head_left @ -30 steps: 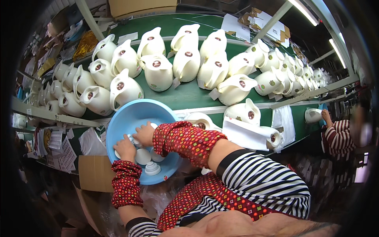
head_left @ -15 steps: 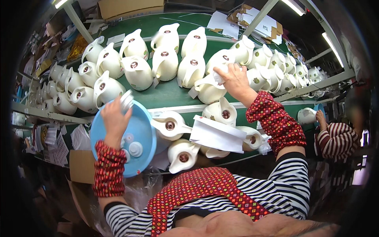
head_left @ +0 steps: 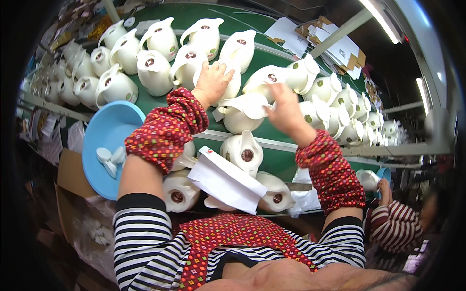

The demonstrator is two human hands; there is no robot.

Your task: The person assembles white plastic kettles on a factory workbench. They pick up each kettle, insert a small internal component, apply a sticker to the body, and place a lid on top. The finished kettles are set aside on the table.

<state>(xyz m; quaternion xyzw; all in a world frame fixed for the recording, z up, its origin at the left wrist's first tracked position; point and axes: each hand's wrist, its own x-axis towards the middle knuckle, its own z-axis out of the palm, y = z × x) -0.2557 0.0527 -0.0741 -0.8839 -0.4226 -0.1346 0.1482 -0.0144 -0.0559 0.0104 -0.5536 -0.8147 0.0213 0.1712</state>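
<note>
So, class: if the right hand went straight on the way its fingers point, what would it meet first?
Probably the jug just beyond the fingertips of the right hand; the hand is blurred and depth unclear, so it could pass above.

Rear jug (head_left: 235, 83): glossy cream, standing on the green counter (head_left: 274, 130), its top partly covered by the left hand (head_left: 213, 81).
Front jug (head_left: 239, 121): plain cream, standing just before it, beside the blurred right hand (head_left: 286, 110).
</note>
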